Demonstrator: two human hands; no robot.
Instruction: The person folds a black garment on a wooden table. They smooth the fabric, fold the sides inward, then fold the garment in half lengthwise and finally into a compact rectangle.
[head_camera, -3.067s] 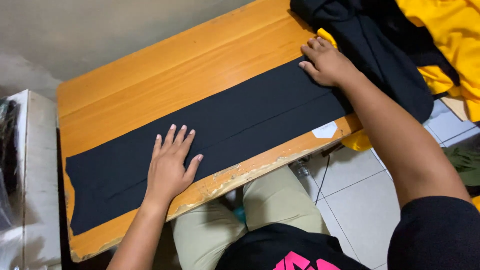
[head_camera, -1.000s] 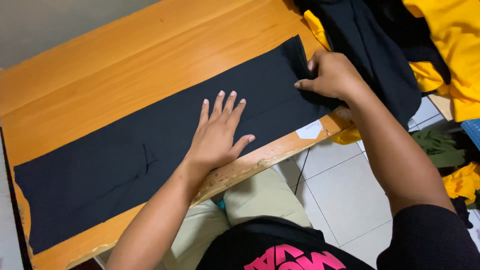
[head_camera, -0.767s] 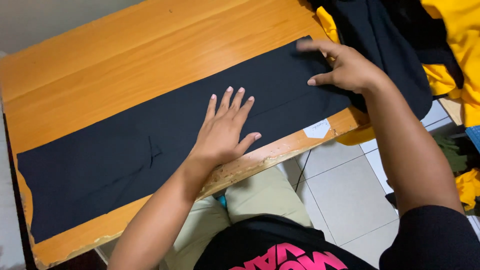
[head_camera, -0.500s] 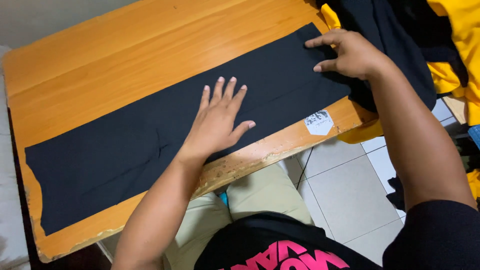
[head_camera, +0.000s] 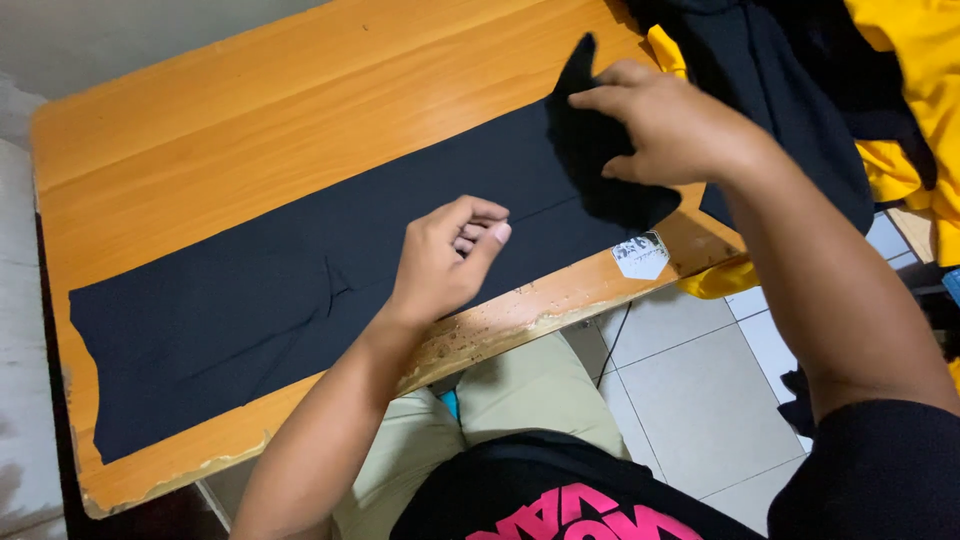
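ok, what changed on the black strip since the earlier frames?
The right hand has taken hold of the black fabric strip's right end and lifted it, folding it leftward. The left hand, flat before, has curled and risen off it. The strip's left part stays flat on the wooden table.

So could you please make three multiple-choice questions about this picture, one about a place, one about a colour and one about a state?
1. Where does the long black fabric strip lie?
A. on the tiled floor
B. on the orange wooden table
C. on the person's lap

2. What colour is the cloth piled at the far right?
A. yellow
B. green
C. white

3. What is the right hand doing to the strip's end?
A. pressing it flat
B. not touching it
C. lifting it, folded up

Answers: 1 B, the strip spreads along the tabletop. 2 A, bright yellow shows beside the black garments. 3 C, the fingers pinch the raised corner, while the left hand curls over the strip's middle.
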